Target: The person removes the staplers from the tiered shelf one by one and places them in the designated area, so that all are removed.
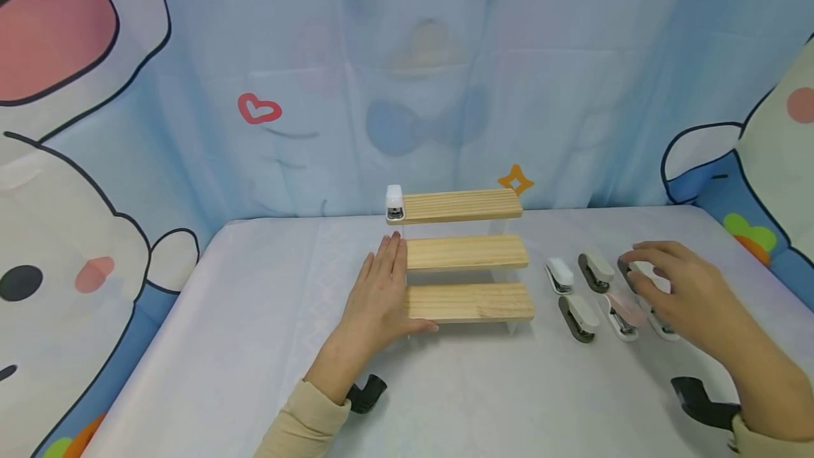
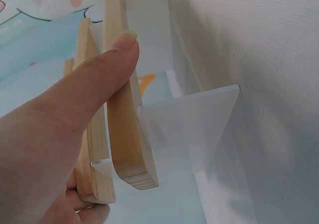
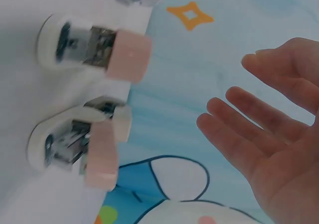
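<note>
A three-tier display stand (image 1: 467, 253) has wooden boards on translucent white supports. My left hand (image 1: 375, 295) rests along its left side, fingers straight, thumb over the lowest board (image 2: 130, 129). One white stapler (image 1: 395, 202) stands at the left end of the top board. To the right, my right hand (image 1: 687, 295) hovers over a group of staplers, fingers spread and holding nothing. That group includes a white stapler (image 1: 559, 276), two with dark bases (image 1: 596, 272), and a pink-topped stapler (image 1: 625, 311). The hand partly hides the rightmost ones. Another pink-topped stapler (image 3: 102, 157) shows in the right wrist view.
A white cloth (image 1: 267, 316) covers the table. Behind it hangs a light-blue curtain (image 1: 305, 161) with cartoon prints. Black curved pieces (image 1: 367, 394) sit at both wrists beside the beige sleeves.
</note>
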Available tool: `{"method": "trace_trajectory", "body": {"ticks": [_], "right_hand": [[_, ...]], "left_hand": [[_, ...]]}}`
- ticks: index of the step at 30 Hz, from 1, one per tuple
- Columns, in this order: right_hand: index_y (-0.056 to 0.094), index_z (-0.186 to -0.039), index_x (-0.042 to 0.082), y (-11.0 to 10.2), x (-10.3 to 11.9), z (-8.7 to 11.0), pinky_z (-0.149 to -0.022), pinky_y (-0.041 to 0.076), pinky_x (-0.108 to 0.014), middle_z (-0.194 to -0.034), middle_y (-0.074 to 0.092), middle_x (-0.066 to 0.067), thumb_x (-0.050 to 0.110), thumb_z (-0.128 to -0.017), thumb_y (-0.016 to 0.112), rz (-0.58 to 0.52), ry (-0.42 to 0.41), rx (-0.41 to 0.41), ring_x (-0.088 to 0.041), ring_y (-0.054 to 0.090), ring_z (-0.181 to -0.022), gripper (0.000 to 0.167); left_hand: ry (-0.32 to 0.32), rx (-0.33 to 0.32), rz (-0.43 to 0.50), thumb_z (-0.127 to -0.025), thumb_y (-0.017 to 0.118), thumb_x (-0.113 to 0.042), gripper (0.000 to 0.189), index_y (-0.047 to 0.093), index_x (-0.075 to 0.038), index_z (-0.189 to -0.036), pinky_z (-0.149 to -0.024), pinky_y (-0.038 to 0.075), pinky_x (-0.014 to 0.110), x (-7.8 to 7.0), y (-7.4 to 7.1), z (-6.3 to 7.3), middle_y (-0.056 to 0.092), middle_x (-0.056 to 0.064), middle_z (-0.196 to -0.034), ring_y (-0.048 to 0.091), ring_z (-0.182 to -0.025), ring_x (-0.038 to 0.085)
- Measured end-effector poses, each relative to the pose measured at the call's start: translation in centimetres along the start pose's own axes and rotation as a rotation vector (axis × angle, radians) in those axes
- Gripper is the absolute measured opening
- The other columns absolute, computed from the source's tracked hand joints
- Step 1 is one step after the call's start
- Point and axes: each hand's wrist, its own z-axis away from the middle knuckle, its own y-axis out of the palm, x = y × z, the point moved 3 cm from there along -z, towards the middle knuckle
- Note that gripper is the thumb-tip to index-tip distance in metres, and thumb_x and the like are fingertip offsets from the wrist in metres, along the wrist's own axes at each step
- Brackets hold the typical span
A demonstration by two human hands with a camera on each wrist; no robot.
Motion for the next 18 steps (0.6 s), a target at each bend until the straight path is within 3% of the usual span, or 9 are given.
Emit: {"method": "trace_trajectory", "body": {"ticks": [5,14,18], "right_hand": [[0.064,-0.119,-0.001,-0.1,1.7,-0.5,-0.081,0.051,-0.068,-0.132,0.050,-0.028,0.007,-0.091,0.067,-0.015,-0.050,-0.035,-0.050,0.056,-0.106,0.029],[0.066,-0.118,0.001,-0.3,4.7,-1.5,-0.076,0.054,-0.059,-0.131,0.054,-0.024,0.004,-0.088,0.071,-0.012,-0.143,-0.104,-0.040,0.060,-0.099,0.031],[0.065,-0.119,0.002,-0.2,6.2,-2.1,-0.081,0.052,-0.064,-0.130,0.055,-0.024,0.004,-0.089,0.070,-0.030,-0.172,-0.112,-0.043,0.057,-0.108,0.031]], "left_hand": [[-0.001,0.004,-0.014,-0.063,0.083,-0.066,0.136,0.012,0.002,-0.157,-0.125,0.021,0.047,0.0,0.0,-0.1,0.013,0.017,-0.166,0.013,-0.155,0.029],[-0.004,0.009,-0.024,-0.063,0.082,-0.067,0.136,0.012,0.002,-0.157,-0.125,0.021,0.046,0.0,0.1,-0.1,0.012,0.017,-0.166,0.013,-0.155,0.029],[-0.006,0.005,-0.023,-0.063,0.083,-0.067,0.136,0.013,0.002,-0.157,-0.125,0.021,0.046,0.1,0.1,-0.1,0.012,0.017,-0.166,0.013,-0.155,0.029]]}}
